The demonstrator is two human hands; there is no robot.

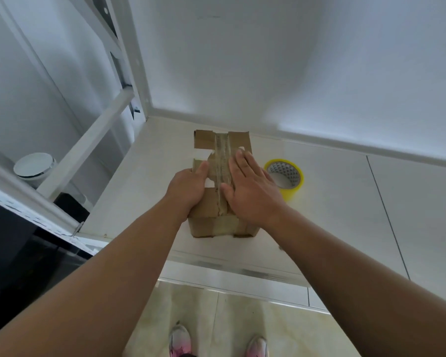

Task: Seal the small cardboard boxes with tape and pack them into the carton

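A small brown cardboard box (211,145) stands on the white counter (319,202), with a strip of clear tape running along the seam of its top flaps and down its near face. My left hand (188,189) grips the box's left top edge, thumb lying on the top. My right hand (250,186) lies flat on the right flap, fingers straight, pressing beside the tape. A yellow roll of tape (286,176) sits on the counter just right of the box, partly hidden by my right hand. No carton is in view.
A white wall rises behind the counter. A white metal rack frame (88,143) stands at the left, with a round white lidded container (34,167) behind it. Below the counter edge are a beige tiled floor and my two shoes (180,341).
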